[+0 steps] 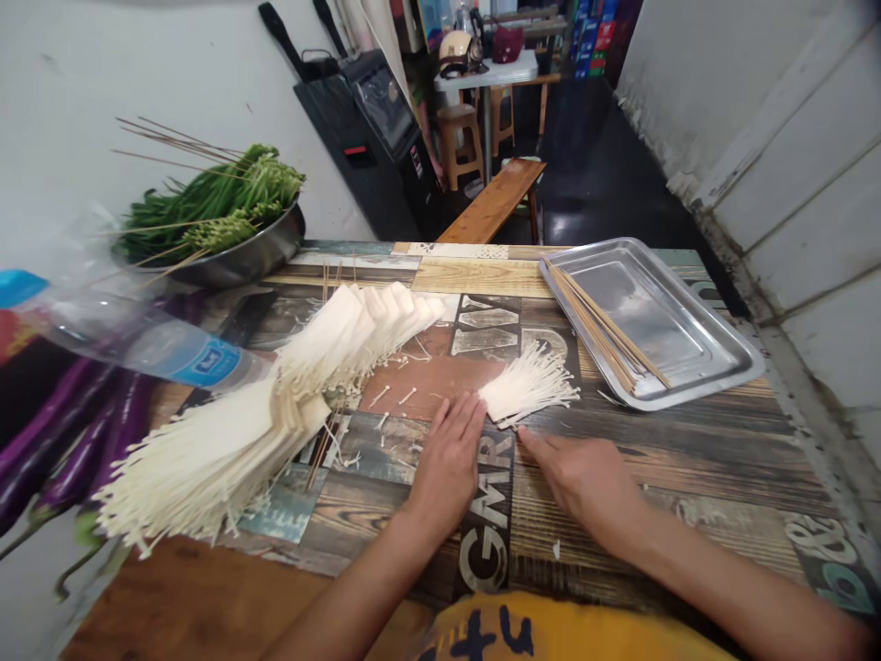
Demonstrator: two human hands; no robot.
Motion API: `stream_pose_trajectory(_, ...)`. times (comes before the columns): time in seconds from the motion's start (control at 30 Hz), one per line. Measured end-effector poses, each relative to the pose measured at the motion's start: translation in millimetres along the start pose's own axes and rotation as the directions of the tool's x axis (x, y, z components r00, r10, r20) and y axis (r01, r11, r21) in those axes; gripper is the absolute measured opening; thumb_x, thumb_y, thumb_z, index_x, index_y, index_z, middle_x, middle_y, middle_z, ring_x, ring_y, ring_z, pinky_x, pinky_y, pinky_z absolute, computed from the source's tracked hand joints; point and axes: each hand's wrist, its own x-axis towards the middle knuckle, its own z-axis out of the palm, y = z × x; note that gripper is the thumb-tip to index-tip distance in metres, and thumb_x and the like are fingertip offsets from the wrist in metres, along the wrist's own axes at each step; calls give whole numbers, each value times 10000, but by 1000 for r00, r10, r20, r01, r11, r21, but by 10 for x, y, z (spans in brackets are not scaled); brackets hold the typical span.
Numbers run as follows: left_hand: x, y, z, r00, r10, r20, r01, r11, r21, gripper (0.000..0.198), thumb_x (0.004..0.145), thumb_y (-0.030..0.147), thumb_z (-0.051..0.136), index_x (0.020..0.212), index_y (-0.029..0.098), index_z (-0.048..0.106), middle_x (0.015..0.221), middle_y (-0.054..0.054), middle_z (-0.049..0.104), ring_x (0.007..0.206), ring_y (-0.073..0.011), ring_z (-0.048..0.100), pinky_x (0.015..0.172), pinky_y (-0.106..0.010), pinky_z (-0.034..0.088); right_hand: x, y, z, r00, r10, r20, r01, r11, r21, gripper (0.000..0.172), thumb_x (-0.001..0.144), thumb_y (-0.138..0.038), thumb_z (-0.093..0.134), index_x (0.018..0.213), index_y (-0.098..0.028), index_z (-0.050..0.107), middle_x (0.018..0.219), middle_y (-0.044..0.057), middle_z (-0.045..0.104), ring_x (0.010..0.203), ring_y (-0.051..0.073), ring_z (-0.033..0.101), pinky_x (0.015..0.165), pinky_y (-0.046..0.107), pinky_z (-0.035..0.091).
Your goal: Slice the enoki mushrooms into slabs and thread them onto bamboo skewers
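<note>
A flat bunch of enoki mushrooms lies on the table, caps fanned toward the right. My left hand rests flat with fingers together, its fingertips touching the cut root end. Close to the bunch's near edge, my right hand is closed in a pinch. Only a short tip of what looks like a bamboo skewer shows at its fingertips; the rest is hidden by the hand. To the left, skewered enoki bunches are piled in overlapping rows, with thin stick ends poking out.
At right is a metal tray with several bamboo skewers. A steel bowl of skewered greens stands back left, near a plastic bottle and eggplants. Loose enoki stems litter the patterned table.
</note>
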Motion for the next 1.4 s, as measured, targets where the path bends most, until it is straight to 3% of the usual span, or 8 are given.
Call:
stream_pose_trajectory(0.37, -4, -4, 31, 1000, 8, -23, -7, 1000, 29, 488, 843, 17, 345, 1320, 71, 434, 1348, -164, 521, 1319, -233, 407, 1101, -481, 340, 147, -85, 131, 999, 1, -40, -4, 997, -76, 442, 903, -111, 396, 1336, -119, 481, 851, 107, 692, 722, 178, 636, 548, 254, 352)
stream_pose_trajectory(0.6, 26, 35, -37, 984, 38, -174, -36, 999, 12, 557, 871, 30, 334, 1419, 118, 297, 1351, -166, 515, 1333, -224, 391, 1096, -510, 325, -46, -56, 25, 989, 95, -117, -107, 989, -99, 254, 866, -85, 449, 1026, -137, 640, 816, 87, 664, 675, 172, 621, 542, 246, 371)
stream_pose_trajectory(0.77, 105, 29, -288, 902, 20, -432, -27, 1000, -10, 467, 902, 86, 413, 1363, 152, 389, 1305, -150, 559, 1279, -213, 462, 1089, -499, 342, -215, 203, -175, 851, 174, -496, -104, 981, 165, 318, 907, -132, 377, 1116, -154, 616, 982, 102, 689, 843, 164, 643, 724, 245, 458)
stream_pose_trajectory(0.83, 136, 39, -401, 879, -1, -477, -30, 998, -58, 432, 911, 119, 430, 1341, 166, 421, 1303, -135, 564, 1265, -203, 478, 1084, -482, 357, -276, 233, -305, 798, 252, -547, -35, 926, 376, 297, 921, -213, 377, 1056, -159, 636, 951, 91, 692, 844, 166, 638, 745, 260, 471)
stream_pose_trajectory(1.0, 191, 105, -661, 855, -82, -511, -8, 985, -172, 403, 941, 201, 392, 1340, 160, 437, 1329, -106, 555, 1267, -190, 478, 1109, -467, 322, -363, 51, -466, 871, 399, -288, 47, 516, 855, 328, 887, -400, 446, 988, -138, 615, 546, -47, 445, 462, 93, 407, 450, 209, 336)
stream_pose_trajectory(1.17, 300, 17, -738, 916, -200, -348, 98, 952, -289, 365, 960, 301, 355, 1239, 168, 551, 1207, -74, 649, 1127, -177, 594, 1063, -407, 385, -207, -60, -260, 915, 390, -100, 15, 215, 977, 386, 800, -478, 528, 947, -126, 585, 534, -85, 372, 400, 47, 277, 392, 184, 209)
stream_pose_trajectory(1.27, 411, -30, -595, 956, -166, -244, 127, 977, -169, 400, 960, 316, 330, 1264, 149, 530, 1271, -105, 603, 1208, -221, 533, 1087, -480, 323, -24, 15, -53, 888, 461, -11, -92, 199, 976, 346, 796, -433, 483, 940, -127, 555, 528, -87, 403, 364, 48, 276, 373, 187, 218)
stream_pose_trajectory(1.4, 528, 119, -286, 998, -17, -62, 19, 999, 40, 515, 955, 359, 331, 1387, 84, 376, 1443, -149, 415, 1359, -254, 343, 1134, -513, 205, 72, 161, 143, 840, 542, 31, -237, 313, 920, 305, 825, -306, 415, 1020, -116, 552, 538, -63, 479, 366, 85, 382, 397, 211, 311)
